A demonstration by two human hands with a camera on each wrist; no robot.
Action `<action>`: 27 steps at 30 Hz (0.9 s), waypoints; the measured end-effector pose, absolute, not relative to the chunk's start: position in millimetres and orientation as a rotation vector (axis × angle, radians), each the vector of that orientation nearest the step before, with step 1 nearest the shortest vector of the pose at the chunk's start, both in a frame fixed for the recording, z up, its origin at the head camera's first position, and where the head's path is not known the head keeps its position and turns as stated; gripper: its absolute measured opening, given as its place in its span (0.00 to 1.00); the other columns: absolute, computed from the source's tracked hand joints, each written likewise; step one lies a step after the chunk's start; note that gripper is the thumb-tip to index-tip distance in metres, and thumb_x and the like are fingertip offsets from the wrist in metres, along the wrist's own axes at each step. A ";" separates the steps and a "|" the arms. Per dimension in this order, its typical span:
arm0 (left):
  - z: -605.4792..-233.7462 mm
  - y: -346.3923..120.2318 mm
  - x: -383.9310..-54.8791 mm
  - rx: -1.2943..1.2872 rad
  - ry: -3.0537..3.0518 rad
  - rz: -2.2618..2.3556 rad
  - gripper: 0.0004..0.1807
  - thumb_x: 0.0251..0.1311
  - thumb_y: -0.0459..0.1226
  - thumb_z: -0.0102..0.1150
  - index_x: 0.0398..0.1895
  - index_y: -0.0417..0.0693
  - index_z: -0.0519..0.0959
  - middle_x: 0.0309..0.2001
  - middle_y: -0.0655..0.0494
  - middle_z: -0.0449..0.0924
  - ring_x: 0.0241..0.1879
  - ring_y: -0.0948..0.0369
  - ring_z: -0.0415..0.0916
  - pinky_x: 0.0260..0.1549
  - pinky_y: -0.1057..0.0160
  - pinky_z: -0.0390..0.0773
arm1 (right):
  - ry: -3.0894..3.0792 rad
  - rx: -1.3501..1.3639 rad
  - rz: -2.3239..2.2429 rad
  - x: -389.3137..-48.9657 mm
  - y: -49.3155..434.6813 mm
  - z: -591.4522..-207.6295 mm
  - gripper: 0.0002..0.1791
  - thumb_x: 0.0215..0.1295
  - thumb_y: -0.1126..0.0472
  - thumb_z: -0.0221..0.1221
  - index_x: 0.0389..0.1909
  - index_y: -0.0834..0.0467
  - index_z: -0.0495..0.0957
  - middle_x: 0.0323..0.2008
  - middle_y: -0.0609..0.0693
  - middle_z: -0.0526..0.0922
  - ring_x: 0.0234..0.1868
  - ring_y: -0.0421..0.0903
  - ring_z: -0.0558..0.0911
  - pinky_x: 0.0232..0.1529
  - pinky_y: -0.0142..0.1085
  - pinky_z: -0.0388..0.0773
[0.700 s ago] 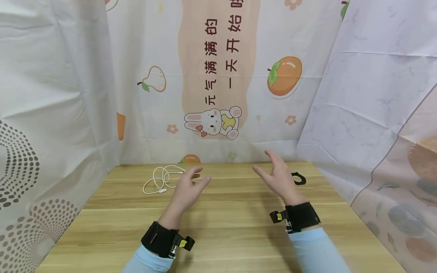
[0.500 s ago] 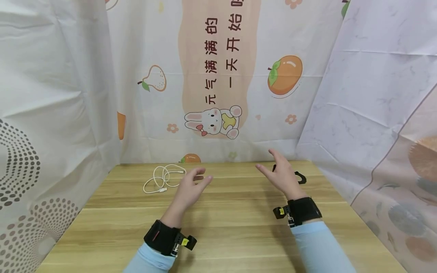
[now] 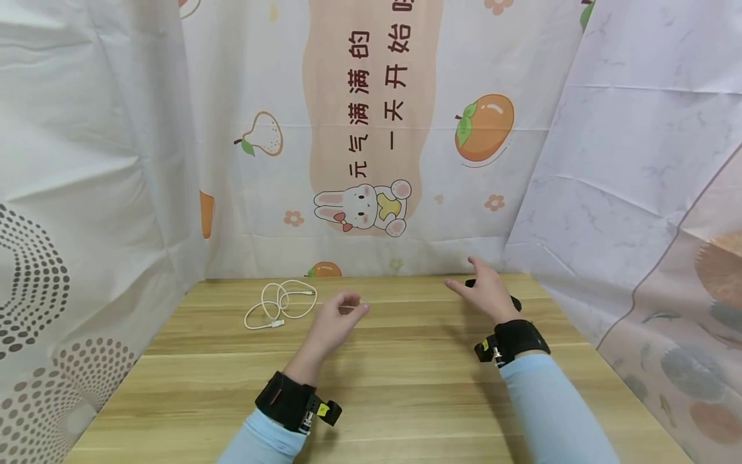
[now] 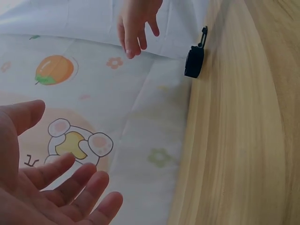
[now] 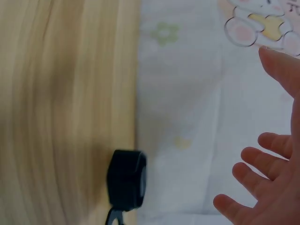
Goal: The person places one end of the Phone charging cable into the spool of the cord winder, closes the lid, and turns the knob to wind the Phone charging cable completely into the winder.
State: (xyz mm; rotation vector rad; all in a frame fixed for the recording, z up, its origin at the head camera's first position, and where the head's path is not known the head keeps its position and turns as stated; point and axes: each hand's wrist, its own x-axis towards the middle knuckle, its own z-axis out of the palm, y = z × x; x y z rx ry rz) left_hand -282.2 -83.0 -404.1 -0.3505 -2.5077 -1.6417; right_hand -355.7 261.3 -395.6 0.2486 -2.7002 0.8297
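My right hand (image 3: 487, 295) is held over the back right of the table, thumb and fingers spread and holding nothing. Partly hidden beneath it in the head view is a black boxy object (image 5: 126, 180) with a loop (image 4: 204, 36) at one end; its exact kind is unclear. The right wrist view shows the fingers apart from it. Nearer the middle hovers my left hand (image 3: 335, 322), fingers loosely bent, with nothing in it. To its left, a white charging cable (image 3: 277, 323) lies in loose coils on the table.
The wood-grain table (image 3: 382, 386) ends at a printed cloth backdrop (image 3: 255, 212). Cloth walls hang at the left (image 3: 127, 161) and the right (image 3: 608, 161). Each wrist wears a black band with a small camera.
My right hand has shifted rightward, covering more of the black object. The left hand has drifted slightly right, its fingers bending a little more. The cable has stayed put.
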 end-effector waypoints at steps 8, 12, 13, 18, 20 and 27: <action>-411.9 -78.5 -286.6 -0.360 -2.518 -1.640 0.23 0.58 0.55 0.59 0.48 0.49 0.78 0.44 0.56 0.77 0.44 0.59 0.75 0.41 0.58 0.76 | -2.786 0.208 0.816 -366.9 277.4 -407.5 0.56 0.56 0.32 0.58 0.71 0.66 0.47 0.67 0.68 0.56 0.65 0.66 0.58 0.60 0.59 0.58; -415.0 -76.4 -287.1 -0.359 -2.537 -1.622 0.23 0.59 0.52 0.60 0.49 0.45 0.78 0.42 0.56 0.77 0.43 0.58 0.75 0.42 0.58 0.75 | -2.805 0.184 0.807 -372.1 282.3 -417.0 0.55 0.56 0.36 0.60 0.70 0.69 0.49 0.66 0.70 0.57 0.64 0.67 0.58 0.59 0.60 0.58; -415.8 -75.7 -287.4 -0.355 -2.544 -1.622 0.24 0.59 0.52 0.60 0.49 0.45 0.78 0.42 0.56 0.78 0.43 0.59 0.75 0.42 0.58 0.75 | -2.808 0.177 0.800 -373.9 283.9 -420.4 0.55 0.56 0.36 0.61 0.69 0.69 0.50 0.65 0.71 0.57 0.64 0.67 0.59 0.59 0.60 0.59; -419.3 -73.9 -288.5 -0.340 -2.572 -1.610 0.23 0.59 0.53 0.59 0.49 0.46 0.78 0.42 0.57 0.78 0.44 0.59 0.74 0.43 0.57 0.75 | -2.862 0.167 0.788 -380.9 291.2 -435.5 0.54 0.57 0.36 0.60 0.69 0.70 0.50 0.64 0.72 0.58 0.63 0.69 0.59 0.57 0.62 0.59; -420.3 -73.3 -288.6 -0.338 -2.574 -1.617 0.23 0.59 0.53 0.59 0.49 0.47 0.78 0.42 0.57 0.78 0.44 0.58 0.74 0.43 0.57 0.75 | -2.896 0.166 0.775 -381.7 293.7 -439.5 0.53 0.58 0.37 0.59 0.69 0.70 0.49 0.64 0.73 0.57 0.62 0.70 0.59 0.57 0.63 0.59; -425.8 -69.7 -290.5 -0.371 -2.580 -1.639 0.22 0.60 0.53 0.59 0.48 0.48 0.78 0.39 0.57 0.78 0.42 0.59 0.74 0.40 0.58 0.75 | -2.978 0.140 0.685 -384.9 302.1 -449.5 0.54 0.59 0.36 0.57 0.69 0.71 0.49 0.65 0.74 0.53 0.63 0.72 0.56 0.55 0.65 0.59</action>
